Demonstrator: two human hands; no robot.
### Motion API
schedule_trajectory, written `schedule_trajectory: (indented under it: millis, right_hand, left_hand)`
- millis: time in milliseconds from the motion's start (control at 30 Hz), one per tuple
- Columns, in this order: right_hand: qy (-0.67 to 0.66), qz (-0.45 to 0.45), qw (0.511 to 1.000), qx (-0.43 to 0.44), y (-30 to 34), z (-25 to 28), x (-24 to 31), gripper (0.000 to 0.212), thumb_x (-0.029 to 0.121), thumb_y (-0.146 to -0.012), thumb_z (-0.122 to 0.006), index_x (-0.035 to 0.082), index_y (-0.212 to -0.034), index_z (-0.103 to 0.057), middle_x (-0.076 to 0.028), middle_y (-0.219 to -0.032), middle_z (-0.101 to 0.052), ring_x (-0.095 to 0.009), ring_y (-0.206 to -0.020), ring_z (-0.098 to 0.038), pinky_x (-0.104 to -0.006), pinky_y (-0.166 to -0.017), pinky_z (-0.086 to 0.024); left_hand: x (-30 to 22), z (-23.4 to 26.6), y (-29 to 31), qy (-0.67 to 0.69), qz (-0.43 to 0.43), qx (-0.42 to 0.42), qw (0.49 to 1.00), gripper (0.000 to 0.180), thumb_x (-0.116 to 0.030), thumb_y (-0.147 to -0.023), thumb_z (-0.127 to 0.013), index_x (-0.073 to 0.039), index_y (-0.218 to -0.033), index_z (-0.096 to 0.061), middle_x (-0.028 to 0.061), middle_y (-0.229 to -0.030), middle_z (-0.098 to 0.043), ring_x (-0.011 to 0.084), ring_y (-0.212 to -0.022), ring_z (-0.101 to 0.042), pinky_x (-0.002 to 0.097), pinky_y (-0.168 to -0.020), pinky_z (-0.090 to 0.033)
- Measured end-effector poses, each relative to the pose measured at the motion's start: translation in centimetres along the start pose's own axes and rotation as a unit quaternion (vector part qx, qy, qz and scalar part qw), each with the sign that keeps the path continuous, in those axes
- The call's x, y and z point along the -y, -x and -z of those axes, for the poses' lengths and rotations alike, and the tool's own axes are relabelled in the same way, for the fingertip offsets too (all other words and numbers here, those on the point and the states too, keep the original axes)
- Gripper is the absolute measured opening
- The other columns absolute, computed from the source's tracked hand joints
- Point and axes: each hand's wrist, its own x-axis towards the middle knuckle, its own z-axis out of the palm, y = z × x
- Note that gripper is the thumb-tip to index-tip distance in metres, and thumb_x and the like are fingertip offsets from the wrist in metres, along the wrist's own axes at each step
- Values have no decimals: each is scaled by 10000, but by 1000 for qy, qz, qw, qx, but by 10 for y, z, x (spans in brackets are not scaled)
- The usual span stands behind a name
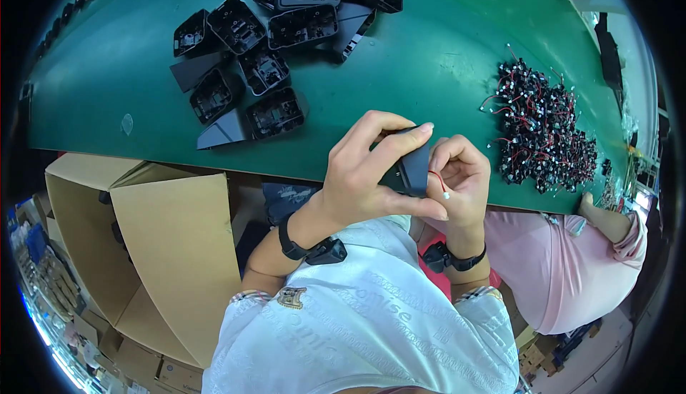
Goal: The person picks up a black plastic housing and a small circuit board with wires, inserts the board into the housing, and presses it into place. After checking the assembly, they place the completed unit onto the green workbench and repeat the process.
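My left hand point(368, 169) is wrapped round a black plastic housing point(414, 166), held tilted just past the table's near edge. Close against the housing's right side, my right hand point(461, 179) is closed with its fingers curled. From between its fingers a short red wire point(438, 175) hangs, ending in a small white connector point(446, 195). Whatever the right fingertips pinch is hidden by the fingers and the housing. The inside of the held housing does not show.
Several open black housings point(275, 113) lie grouped on the green table point(414, 58). At the right sits a heap of small black parts with red wires point(547, 126). An open cardboard box point(171, 251) stands at the left, and a person in pink point(557, 265) is at my right.
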Motion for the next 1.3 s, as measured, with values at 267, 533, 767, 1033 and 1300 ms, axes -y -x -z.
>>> schedule_trajectory:
  millis: [267,533,767,1033,1300]
  right_hand:
    - [-112,-23,993,40,2,16,-5,351,65,-821,-709,-14,-1130,-563,-201,-1299,-595,-229,-1211,-584,-383,-1070,-449]
    - [-277,-8,958,77,8,24,-29,495,107,-751,-798,17,-1145,-511,-154,-1209,-624,-208,-1111,-637,-347,-988,-519]
    - [-214,-4,976,41,11,19,-27,562,237,-763,-875,36,-1148,-518,-99,-1090,-656,-174,-1024,-674,-292,-903,-537]
    - [-292,-77,950,-82,5,-13,5,299,202,-967,-694,37,-1175,-556,-50,-1063,-638,-142,-951,-657,-343,-887,-561]
    - [-201,-25,979,-7,4,-8,3,318,145,-963,-700,-16,-1204,-569,-84,-1104,-682,-126,-989,-663,-315,-915,-546]
  left_hand:
    - [-2,1,-15,-78,40,38,995,850,-606,-469,-933,-1,-1041,-765,74,-886,-639,217,-755,-648,324,-649,-538]
    - [-20,6,-34,-110,-11,59,992,864,-712,-474,-866,-20,-982,-763,66,-822,-604,221,-684,-604,328,-613,-504]
    - [-26,3,-33,-137,-16,40,990,891,-787,-483,-811,-27,-945,-757,75,-855,-602,241,-699,-586,346,-620,-500]
    - [-10,-3,-21,-56,15,112,992,820,-535,-703,-863,-11,-1274,-598,190,-1272,-600,390,-1096,-636,431,-895,-549]
    - [-3,5,-20,-24,-9,112,993,614,-136,-686,-880,3,-1222,-612,163,-1117,-689,350,-996,-700,418,-842,-587]
